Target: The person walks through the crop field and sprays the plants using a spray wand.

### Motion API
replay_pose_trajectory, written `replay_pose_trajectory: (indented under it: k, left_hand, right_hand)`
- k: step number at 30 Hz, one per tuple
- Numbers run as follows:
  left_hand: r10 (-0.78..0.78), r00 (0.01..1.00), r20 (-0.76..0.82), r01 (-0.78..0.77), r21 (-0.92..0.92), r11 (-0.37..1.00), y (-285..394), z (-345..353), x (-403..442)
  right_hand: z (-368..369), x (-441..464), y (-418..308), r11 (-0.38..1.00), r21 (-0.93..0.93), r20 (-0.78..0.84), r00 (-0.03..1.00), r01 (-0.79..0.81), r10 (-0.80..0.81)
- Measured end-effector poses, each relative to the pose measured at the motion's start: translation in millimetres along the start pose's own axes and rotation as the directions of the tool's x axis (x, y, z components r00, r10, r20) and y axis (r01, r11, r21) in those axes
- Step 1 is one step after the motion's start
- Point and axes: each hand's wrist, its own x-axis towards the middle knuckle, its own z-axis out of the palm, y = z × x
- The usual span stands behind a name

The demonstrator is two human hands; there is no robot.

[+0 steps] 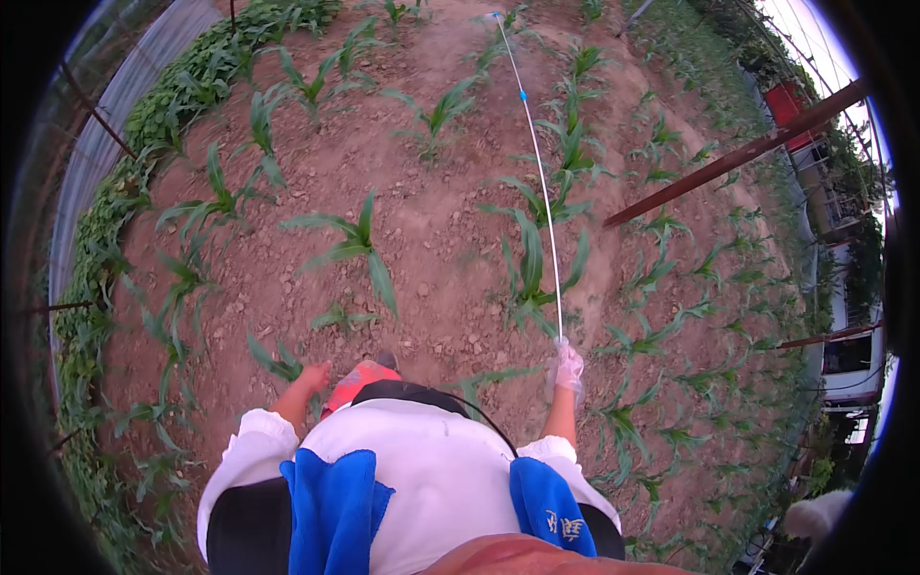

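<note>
My right hand, in a thin clear glove, is closed around the near end of a long white spray wand. The wand reaches forward over the row, with a blue joint partway along and a blue tip at its far end. My left hand is bare and hangs low beside my red and grey trouser leg. Its fingers look loosely extended, and I see nothing in them. A young corn plant grows just beyond it. A black hose curves across my waist.
Rows of young corn stand in reddish soil. Leafy vines line the left edge by a pale sheet barrier. A rusty post slants in from the right. A blue towel hangs over my shoulders.
</note>
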Motion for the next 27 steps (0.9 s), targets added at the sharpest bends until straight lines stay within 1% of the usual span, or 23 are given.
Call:
replay_pose_trajectory:
  k: [2, 3, 5, 6, 7, 8, 9, 10, 11, 12, 13, 14, 15, 17, 18, 19, 20, 21, 22, 23, 24, 26, 27]
  left_hand:
    - [0.1, 0.99, -0.101, -0.078, 0.201, 0.977, 8.0, 22.3, -25.4]
    - [0.096, 0.989, -0.111, -0.072, 0.202, 0.977, 8.6, 29.7, -31.6]
    - [0.112, 0.994, -0.009, -0.107, 0.249, 0.963, -4.8, 44.4, -43.3]
    - [0.103, 0.995, -0.015, -0.096, 0.249, 0.964, -25.7, 44.7, -35.8]
    - [0.217, 0.975, 0.048, -0.215, 0.448, 0.868, -50.1, 39.9, -20.0]
    - [0.311, 0.941, 0.136, -0.326, 0.616, 0.717, -56.2, 42.9, -28.2]
    - [0.308, 0.942, 0.131, -0.32, 0.621, 0.715, -61.4, 44.8, -36.8]
    - [0.294, 0.953, 0.068, -0.264, 0.658, 0.705, -65.6, 46.4, -46.3]
    - [0.287, 0.958, 0.007, -0.212, 0.692, 0.69, -63.4, 49.5, -58.8]
    - [0.293, 0.956, 0.01, -0.216, 0.697, 0.683, -67.7, 45.8, -56.0]
    - [0.241, 0.97, 0.015, -0.18, 0.712, 0.679, -75.8, 37.9, -53.6]
    - [0.196, 0.98, 0.024, -0.152, 0.724, 0.672, -82.1, 31.3, -45.7]
    - [0.206, 0.978, 0.034, -0.165, 0.728, 0.666, -86.0, 23.4, -37.3]
    - [0.288, 0.934, 0.213, -0.319, 0.86, 0.398, -88.3, 13.6, -25.7]
    - [0.295, 0.928, 0.227, -0.335, 0.855, 0.395, -88.1, 14.2, -22.9]
    - [0.382, 0.859, 0.34, -0.417, 0.899, 0.137, -87.0, 14.1, -19.5]
    - [0.43, 0.776, 0.461, -0.452, 0.883, -0.131, -85.8, 13.8, -20.4]
    - [0.434, 0.77, 0.468, -0.462, 0.878, -0.126, -83.5, 19.9, -28.6]
    - [0.457, 0.835, 0.306, -0.455, 0.851, 0.261, -83.0, 28.0, -38.3]
    - [0.403, 0.903, 0.149, -0.387, 0.692, 0.61, -87.3, 29.1, -46.0]
    - [0.396, 0.905, 0.155, -0.389, 0.682, 0.62, -100.6, 27.5, -40.7]
    - [0.433, 0.873, 0.224, -0.488, 0.412, 0.77, -133.3, 20.3, -31.1]
    - [0.421, 0.878, 0.228, -0.478, 0.402, 0.781, -154.1, 13.2, -36.3]
  right_hand:
    - [-20.1, -14.7, 52.7, 0.989, 0.147, 0.02, 1.0, -0.013, 0.01]
    - [-28.3, -26.2, 61.5, 0.988, 0.152, 0.028, 0.999, -0.02, 0.016]
    - [-46.1, -54.5, 78.5, 0.989, 0.075, 0.039, 0.992, -0.126, 0.123]
    - [-50.5, -65.0, 92.6, 0.988, 0.156, 0.028, 0.999, 0.011, -0.015]
    - [-58.6, -75.5, 104.6, 0.987, 0.158, 0.034, 0.999, 0.001, -0.006]
    - [-66.0, -86.1, 112.6, 0.977, 0.212, 0.057, 0.998, -0.032, 0.02]
    - [-72.2, -96.7, 119.8, 0.962, 0.267, 0.079, 0.996, -0.064, 0.044]
    - [-80.3, -107.8, 128.1, 0.96, 0.27, 0.079, 0.996, -0.071, 0.052]
    - [-87.9, -117.3, 134.5, 0.978, 0.178, 0.082, 0.992, -0.11, 0.096]
    - [-93.0, -125.8, 139.0, 0.986, 0.087, 0.079, 0.987, -0.144, 0.137]
    - [-100.0, -141.5, 139.2, 0.985, 0.091, 0.071, 0.987, -0.148, 0.141]
    - [-104.6, -155.5, 135.4, 0.987, 0.133, 0.053, 0.995, -0.088, 0.081]
    - [-108.3, -166.9, 132.5, 0.985, 0.172, 0.031, 0.999, -0.024, 0.019]
    - [-117.5, -186.1, 131.2, 0.981, 0.193, 0.012, 1.0, -0.017, 0.015]
    - [-121.8, -195.5, 128.4, 0.978, 0.207, 0.009, 1.0, -0.023, 0.021]
    - [-124.8, -205.6, 124.6, 0.979, 0.202, -0.002, 1.0, -0.011, 0.012]
    - [-126.9, -217.4, 119.3, 0.981, 0.194, 0.007, 1.0, -0.018, 0.017]
    - [-128.9, -227.5, 116.2, 0.983, 0.183, 0.019, 1.0, -0.024, 0.021]
    - [-130.2, -236.5, 114.1, 0.985, 0.17, 0.015, 1.0, -0.016, 0.013]
    - [-129.2, -246.9, 112.8, 0.984, 0.175, 0.012, 0.999, -0.034, 0.033]
    - [-129.1, -258.8, 109.9, 0.983, 0.177, 0.009, 0.998, -0.056, 0.055]
    - [-123.5, -286.3, 102.6, 0.978, 0.199, 0.017, 0.998, -0.062, 0.06]
    - [-122.3, -302.0, 100.2, 0.969, 0.237, 0.026, 0.997, -0.07, 0.066]
